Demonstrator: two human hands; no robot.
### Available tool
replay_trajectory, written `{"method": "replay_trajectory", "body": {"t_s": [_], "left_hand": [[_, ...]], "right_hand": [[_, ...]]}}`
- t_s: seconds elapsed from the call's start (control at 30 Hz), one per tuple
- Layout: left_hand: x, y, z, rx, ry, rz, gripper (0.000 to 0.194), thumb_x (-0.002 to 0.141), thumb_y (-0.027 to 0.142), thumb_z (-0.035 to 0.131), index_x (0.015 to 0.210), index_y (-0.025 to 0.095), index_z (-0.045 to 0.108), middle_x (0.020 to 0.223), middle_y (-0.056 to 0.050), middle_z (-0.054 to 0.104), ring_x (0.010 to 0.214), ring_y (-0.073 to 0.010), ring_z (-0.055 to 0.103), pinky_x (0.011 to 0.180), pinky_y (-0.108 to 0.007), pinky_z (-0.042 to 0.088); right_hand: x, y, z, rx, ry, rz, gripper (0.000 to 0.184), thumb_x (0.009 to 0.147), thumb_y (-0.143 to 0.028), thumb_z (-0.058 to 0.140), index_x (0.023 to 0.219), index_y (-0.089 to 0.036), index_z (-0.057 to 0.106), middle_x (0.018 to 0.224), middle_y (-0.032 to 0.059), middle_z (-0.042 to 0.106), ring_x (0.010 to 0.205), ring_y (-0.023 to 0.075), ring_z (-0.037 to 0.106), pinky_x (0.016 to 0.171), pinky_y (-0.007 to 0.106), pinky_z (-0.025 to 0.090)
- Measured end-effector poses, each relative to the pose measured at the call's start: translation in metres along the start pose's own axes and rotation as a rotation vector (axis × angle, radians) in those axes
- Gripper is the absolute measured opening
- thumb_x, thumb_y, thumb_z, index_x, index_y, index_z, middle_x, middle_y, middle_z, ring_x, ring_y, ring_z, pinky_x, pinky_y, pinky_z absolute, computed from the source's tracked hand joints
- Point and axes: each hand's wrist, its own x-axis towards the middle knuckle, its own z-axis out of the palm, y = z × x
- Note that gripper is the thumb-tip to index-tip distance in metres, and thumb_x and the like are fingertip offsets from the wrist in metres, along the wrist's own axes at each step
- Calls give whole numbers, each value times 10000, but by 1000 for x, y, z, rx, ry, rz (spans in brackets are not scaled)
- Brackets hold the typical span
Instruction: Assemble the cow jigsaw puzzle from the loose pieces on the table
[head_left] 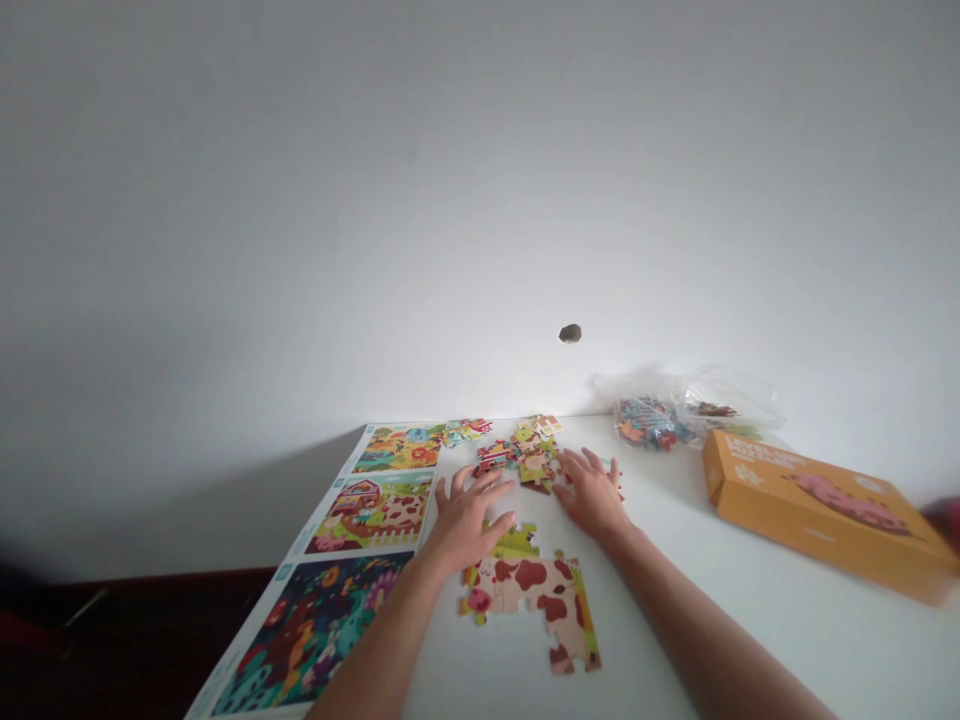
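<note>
On the white table lies a partly joined jigsaw puzzle with a brown-spotted cow. A green puzzle piece sits at its top edge, beside the thumb of my left hand. That hand is open, fingers spread over the table, left of the loose pieces. My right hand is also open, its fingers spread at the right side of a pile of loose puzzle pieces; a few pieces are partly hidden under it. Red pieces lie just beyond my left fingertips.
A reference sheet with three printed pictures lies along the left edge. More pieces rest at the back by the wall. Clear plastic bags of pieces and an orange puzzle box stand on the right. The wall has a hole.
</note>
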Motion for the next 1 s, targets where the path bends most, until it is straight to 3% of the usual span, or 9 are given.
{"method": "replay_trajectory", "body": {"t_s": [0.27,0.33,0.5,0.8,1.0], "left_hand": [[1,3,2,52,30,-16,573,860,458,609,1411,470,451,1508,-4,465,1380,-418,317,1079,-733,128],[0,3,1,70,23,2,550,862,460,605,1394,487,467,1515,-5,454,1385,-422,312,1069,-741,139],[1,3,2,85,35,-12,440,838,477,634,1277,466,599,1502,-3,465,1372,-435,326,1069,-739,150],[1,1,5,65,73,-67,473,827,468,656,1295,433,589,1487,10,486,1360,-414,335,1093,-695,161],[2,8,-2,-11,126,105,450,862,356,640,1309,379,595,1405,7,570,1315,-326,395,1124,-547,255]], "right_hand": [[-2,0,1,44,-88,-137,549,896,-212,483,1433,-304,419,1412,62,548,1440,275,270,1129,672,73],[-2,-1,0,45,-33,-108,540,876,-240,528,1406,-306,452,1403,63,554,1410,287,313,1127,666,72],[-3,3,-8,-34,126,134,475,848,-367,591,1304,-239,558,1258,113,637,1218,342,476,1089,688,80],[4,13,-1,96,100,85,418,855,-281,605,1272,-273,576,1218,54,667,1197,293,496,1102,606,152],[1,7,-5,161,256,18,355,871,-343,638,1208,-239,601,1156,72,663,1095,272,554,1032,453,343]]}}
